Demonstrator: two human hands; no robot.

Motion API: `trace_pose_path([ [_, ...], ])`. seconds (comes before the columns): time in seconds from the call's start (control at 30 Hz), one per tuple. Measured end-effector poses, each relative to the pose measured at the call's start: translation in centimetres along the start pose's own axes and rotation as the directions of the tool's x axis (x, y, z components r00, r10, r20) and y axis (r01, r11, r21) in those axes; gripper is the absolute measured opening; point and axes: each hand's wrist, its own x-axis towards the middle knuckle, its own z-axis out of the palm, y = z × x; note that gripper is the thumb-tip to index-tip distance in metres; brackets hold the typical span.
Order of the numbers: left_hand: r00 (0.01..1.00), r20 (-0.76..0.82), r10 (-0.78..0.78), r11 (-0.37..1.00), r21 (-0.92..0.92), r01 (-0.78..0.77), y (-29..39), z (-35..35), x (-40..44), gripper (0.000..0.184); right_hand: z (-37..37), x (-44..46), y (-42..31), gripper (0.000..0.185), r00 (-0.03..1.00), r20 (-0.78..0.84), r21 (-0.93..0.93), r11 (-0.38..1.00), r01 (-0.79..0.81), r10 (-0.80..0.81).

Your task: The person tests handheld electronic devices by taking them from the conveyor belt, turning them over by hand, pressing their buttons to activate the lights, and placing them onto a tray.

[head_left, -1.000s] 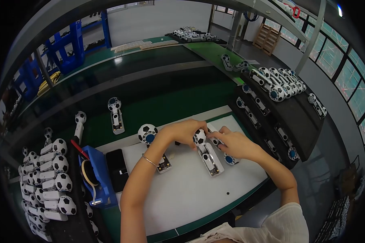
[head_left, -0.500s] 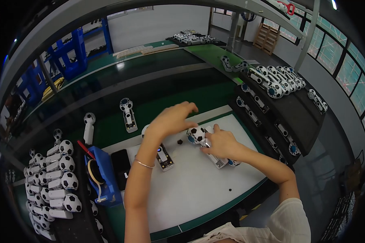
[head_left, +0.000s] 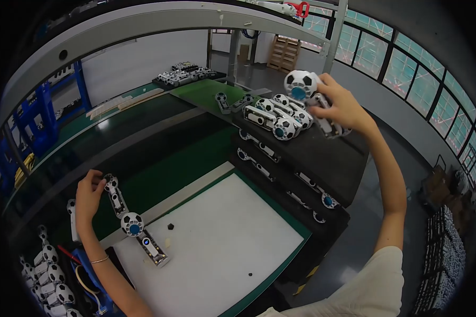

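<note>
My right hand [head_left: 346, 105] is raised over the black stack at the right, its fingers wrapped round a white device with a soccer-ball-patterned head [head_left: 300, 84] and a blue disc on it. At the far left, my left hand [head_left: 91, 195] has its fingers curled on the upper end of a similar soccer-ball device [head_left: 116, 198], which lies beyond the white mat. Just below that one, another soccer-ball device [head_left: 132, 224] rests partly on the mat, its open body showing a circuit and a small lit display. A loose black pentagon piece [head_left: 170, 226] lies on the mat.
Several soccer-ball devices [head_left: 284, 128] lie on the stacked black foam trays [head_left: 301, 158], with more between the layers. Another pile [head_left: 53, 274] stands at lower left beside a blue tape dispenser [head_left: 92, 282]. A grey frame bar [head_left: 164, 31] crosses overhead.
My right hand has lifted a soccer-ball device from the mat up to the right, over the stack. My left hand has moved left to another device. The view has turned right.
</note>
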Motion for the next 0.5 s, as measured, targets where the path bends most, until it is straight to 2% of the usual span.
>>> trace_pose_path([
  [0.03, 1.000, 0.000, 0.002, 1.000, -0.007, -0.002, -0.2, 0.1, 0.0, 0.022, -0.1, 0.6, 3.5, 0.041, 0.998, 0.000, -0.035, 0.998, -0.058, 0.058],
  [0.1, 0.998, -0.014, -0.054, 0.988, 0.147, 0.056, -0.8, 0.3, -0.2, 0.023, 0.3, 0.9, 10.4, 0.041, 0.979, 0.068, -0.086, 0.979, -0.185, 0.191],
  [0.23, 0.997, -0.001, -0.083, 0.985, 0.154, 0.082, -2.8, 0.4, -0.5, 0.022, 2.7, -0.8, 21.3, 0.047, 0.909, 0.164, -0.273, 0.903, -0.331, 0.382],
  [0.27, 0.996, 0.019, -0.088, 0.992, 0.087, 0.086, -3.2, 0.3, -0.5, 0.021, 3.0, -1.5, 22.8, 0.049, 0.887, 0.185, -0.321, 0.879, -0.354, 0.424],
  [0.33, 0.995, 0.038, -0.090, 0.996, 0.019, 0.089, -2.2, -0.2, -0.4, 0.021, 3.7, -3.0, 24.1, 0.049, 0.808, 0.238, -0.260, 0.837, -0.481, 0.538],
  [0.4, 0.995, 0.027, -0.100, 0.994, -0.052, 0.101, -3.7, -0.1, -0.4, 0.020, 4.7, -3.4, 26.8, 0.050, 0.828, 0.182, -0.259, 0.838, -0.480, 0.531],
  [0.5, 0.990, -0.005, -0.140, 0.989, -0.057, 0.139, -3.4, -0.3, -0.6, 0.020, 5.3, -4.0, 28.1, 0.052, 0.769, 0.192, -0.244, 0.789, -0.564, 0.610],
])
